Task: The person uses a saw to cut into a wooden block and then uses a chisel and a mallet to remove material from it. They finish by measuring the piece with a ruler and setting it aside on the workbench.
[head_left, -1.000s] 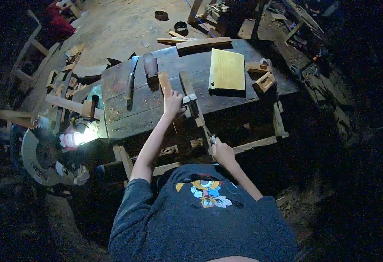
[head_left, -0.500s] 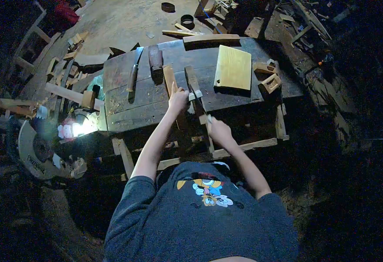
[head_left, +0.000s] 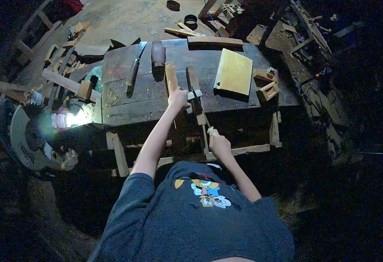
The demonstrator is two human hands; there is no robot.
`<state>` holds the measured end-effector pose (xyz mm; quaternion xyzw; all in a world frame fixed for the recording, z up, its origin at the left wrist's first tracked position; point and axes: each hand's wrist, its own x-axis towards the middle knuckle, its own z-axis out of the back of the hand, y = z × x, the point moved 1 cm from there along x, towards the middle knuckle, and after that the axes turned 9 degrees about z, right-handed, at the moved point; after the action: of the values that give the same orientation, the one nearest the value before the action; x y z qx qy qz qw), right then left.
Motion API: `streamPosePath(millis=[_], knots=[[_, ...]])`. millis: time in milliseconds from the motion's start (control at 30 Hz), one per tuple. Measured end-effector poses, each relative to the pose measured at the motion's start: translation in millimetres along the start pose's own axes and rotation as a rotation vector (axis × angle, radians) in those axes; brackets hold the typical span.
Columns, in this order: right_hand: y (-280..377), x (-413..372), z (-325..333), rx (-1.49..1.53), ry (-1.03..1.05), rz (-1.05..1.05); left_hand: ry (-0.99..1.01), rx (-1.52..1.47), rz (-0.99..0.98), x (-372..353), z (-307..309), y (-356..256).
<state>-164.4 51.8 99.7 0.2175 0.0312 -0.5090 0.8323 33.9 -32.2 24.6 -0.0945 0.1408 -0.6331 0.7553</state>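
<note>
My left hand [head_left: 178, 98] is closed at the bench's near edge, over the near end of a flat wooden strip [head_left: 171, 75]. Its fingers meet a small pale block [head_left: 195, 94], which they seem to grip. That block lies across a second, darker wooden strip [head_left: 192, 75]. Lower and to the right, my right hand [head_left: 219, 144] is wrapped round the pale handle [head_left: 211, 130] of a long, thin, dark tool [head_left: 206, 118]. The tool slants up to the pale block and touches or passes beside it; its exact kind is too small to make out.
On the workbench [head_left: 117, 98] lie a knife [head_left: 133, 72], a dark brown block [head_left: 158, 56], a yellowish board [head_left: 235, 73] and a notched wooden block [head_left: 268, 91]. A bright lamp [head_left: 75, 118] and a circular-blade machine [head_left: 23, 139] stand left. Wood scraps litter the floor.
My right hand has drawn the tool down toward my body. My left index finger, stretched along the strip before, is now folded in. The view has shifted slightly.
</note>
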Motion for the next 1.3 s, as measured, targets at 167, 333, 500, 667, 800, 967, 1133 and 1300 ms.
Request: streamPosePath(millis=[167,333,500,667,800,967,1133,1300], knots=[[4,6,3,0.073,-0.043,-0.019,-0.058,-0.055,0.045,8,-16,8],[2,6,27,0.084,-0.022,0.080,-0.068,0.030,-0.021,7,-1,2],[5,0,35,0.117,0.084,0.007,-0.092,0.156,-0.106,-4,10,-7],[19,53,23,0.178,0.036,0.043,-0.185,-0.035,-0.136,0,-12,3],[22,105,-6,0.136,-0.238,0.074,0.085,-0.004,-0.004,8,-6,4],[12,60,-1,0.125,-0.199,0.126,0.056,-0.002,-0.035,11,-6,9],[-13,-27,-6,0.171,-0.130,0.046,0.122,0.041,0.012,15,-5,7],[-13,-48,-6,0.262,-0.056,-0.038,0.104,0.176,-0.032,10,-2,4]])
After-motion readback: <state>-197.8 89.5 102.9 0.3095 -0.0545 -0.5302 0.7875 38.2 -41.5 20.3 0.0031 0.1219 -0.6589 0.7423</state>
